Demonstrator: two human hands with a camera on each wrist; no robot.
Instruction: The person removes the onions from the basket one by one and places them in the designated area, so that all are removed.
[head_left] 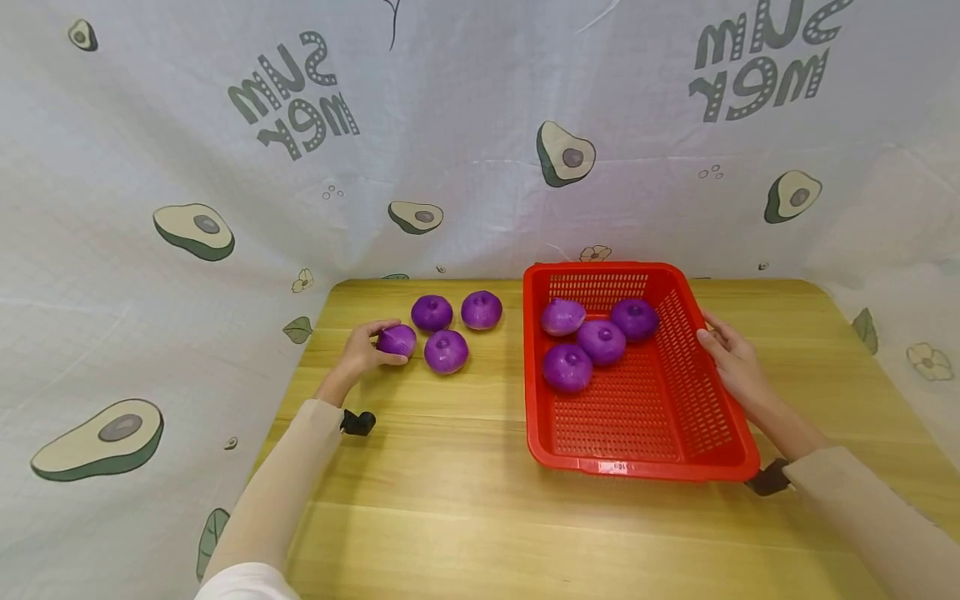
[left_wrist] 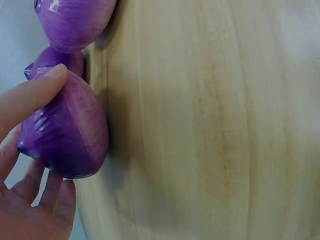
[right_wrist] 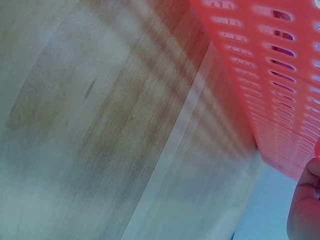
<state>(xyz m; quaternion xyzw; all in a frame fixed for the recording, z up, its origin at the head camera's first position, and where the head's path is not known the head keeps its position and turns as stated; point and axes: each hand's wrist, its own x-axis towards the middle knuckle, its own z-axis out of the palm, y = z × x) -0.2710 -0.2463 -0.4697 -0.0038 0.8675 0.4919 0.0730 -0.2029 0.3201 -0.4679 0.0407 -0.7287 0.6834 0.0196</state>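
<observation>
My left hand (head_left: pixel 365 350) grips a purple onion (head_left: pixel 397 340) at the left of the table, thumb on one side and fingers on the other, as the left wrist view also shows. Close beside it lie three more onions: one behind (head_left: pixel 432 313), one farther right (head_left: pixel 482 310) and one nearer (head_left: pixel 446 352). My right hand (head_left: pixel 731 358) holds the right rim of a red plastic basket (head_left: pixel 637 469). Several purple onions, one of them a darker onion (head_left: pixel 635 320), sit in the basket's far left part. Only part of the right hand shows in the right wrist view, beside the slotted basket wall (right_wrist: pixel 280 75).
The wooden table (head_left: pixel 450 517) reaches back to a white curtain (head_left: pixel 480 208) printed with avocados and letters, which also hangs along the left. Black wrist devices show at the left wrist (head_left: pixel 357 422) and the right wrist (head_left: pixel 768 477).
</observation>
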